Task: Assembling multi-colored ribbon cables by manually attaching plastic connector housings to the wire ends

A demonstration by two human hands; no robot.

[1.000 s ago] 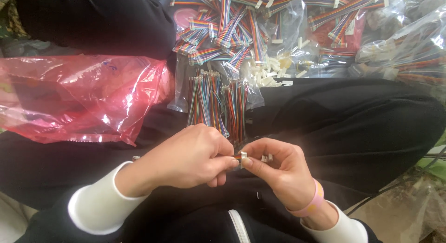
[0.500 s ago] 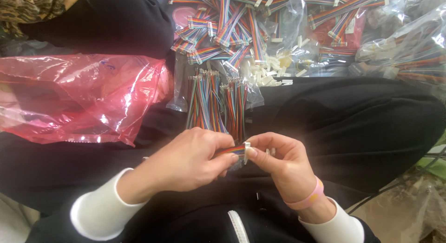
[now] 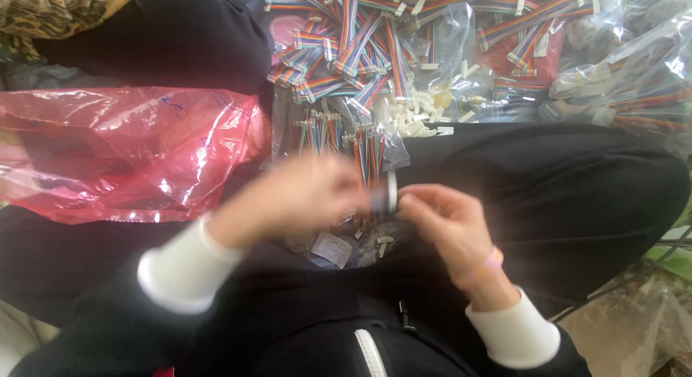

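Seen from above, a seated person's two hands meet over a dark-clothed lap. The left hand is blurred; whether its fingers grasp anything cannot be told. The right hand pinches a small pale connector at its fingertips, between both hands. Rainbow ribbon cables lie far behind, a red plastic bag to the left.
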